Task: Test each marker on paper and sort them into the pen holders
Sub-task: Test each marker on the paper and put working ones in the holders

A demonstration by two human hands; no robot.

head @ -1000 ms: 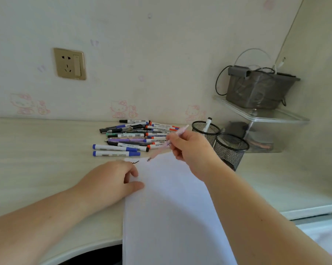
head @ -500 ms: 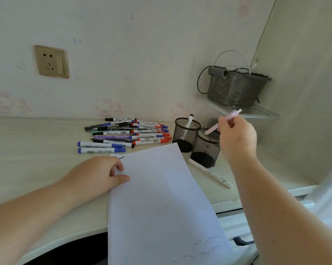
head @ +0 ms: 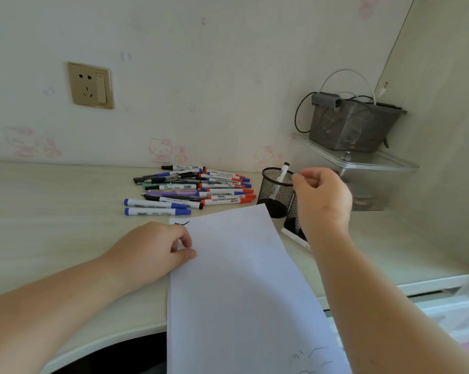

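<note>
Left hand (head: pixel 157 247) pins the paper (head: pixel 236 279), fingers curled; right hand (head: pixel 322 201), loosely curled and empty, should reach left for the next marker from the pile (head: pixel 195 188).

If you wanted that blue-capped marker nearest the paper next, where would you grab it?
Pinch the nearest blue-capped marker around the middle of its white barrel, coming straight down from above. It lies flat at the front of the pile, apart from the rest, so both long sides look open to fingertips.
</note>
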